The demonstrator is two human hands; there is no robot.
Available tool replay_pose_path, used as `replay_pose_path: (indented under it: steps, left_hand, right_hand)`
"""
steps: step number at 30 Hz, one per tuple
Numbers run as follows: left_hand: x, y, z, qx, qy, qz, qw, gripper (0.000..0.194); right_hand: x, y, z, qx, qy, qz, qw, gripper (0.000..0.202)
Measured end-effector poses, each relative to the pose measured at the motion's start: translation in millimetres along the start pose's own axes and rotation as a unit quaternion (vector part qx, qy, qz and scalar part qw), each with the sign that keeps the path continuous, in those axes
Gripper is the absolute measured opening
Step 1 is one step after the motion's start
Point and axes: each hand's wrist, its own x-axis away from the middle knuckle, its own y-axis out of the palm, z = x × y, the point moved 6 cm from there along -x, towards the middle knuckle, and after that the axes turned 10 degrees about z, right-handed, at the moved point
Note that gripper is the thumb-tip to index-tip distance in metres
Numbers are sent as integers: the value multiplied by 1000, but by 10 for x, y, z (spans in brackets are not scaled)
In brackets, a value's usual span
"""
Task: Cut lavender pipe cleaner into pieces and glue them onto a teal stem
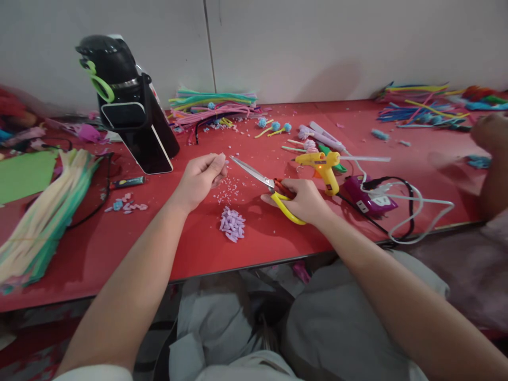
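Note:
My left hand (pixel 204 177) is closed in a pinch above the red table, a small lilac piece (pixel 226 163) just showing at the fingertips. In my right hand (pixel 304 200) I grip a pair of scissors (pixel 254 173) by the yellow and red handles. Their blades point up and left, with the tip close to the left fingertips, and look nearly closed. Below and between the hands lies a pile of small lilac pieces (pixel 232 224). Tiny lilac clippings (pixel 227 191) are scattered on the table just above that pile.
Right of the scissors sit a yellow glue gun (pixel 323 165) and a purple power strip (pixel 369 198) with looped cables. A black bottle (pixel 130 100) stands at back left, near bundled pipe cleaners (pixel 47 211). Another person's hand (pixel 492 132) is at far right.

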Motion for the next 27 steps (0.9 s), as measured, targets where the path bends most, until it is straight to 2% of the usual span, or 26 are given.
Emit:
replay_pose_path:
  steps: [20, 27]
  left_hand:
    - [6, -1, 31, -27, 21, 1, 999, 41]
    - [5, 12, 5, -7, -15, 3, 1000, 39]
  right_hand:
    - [-30, 24, -16, 21, -17, -12, 1000, 71]
    - [-18, 11, 7, 16, 0, -1, 1000, 70]
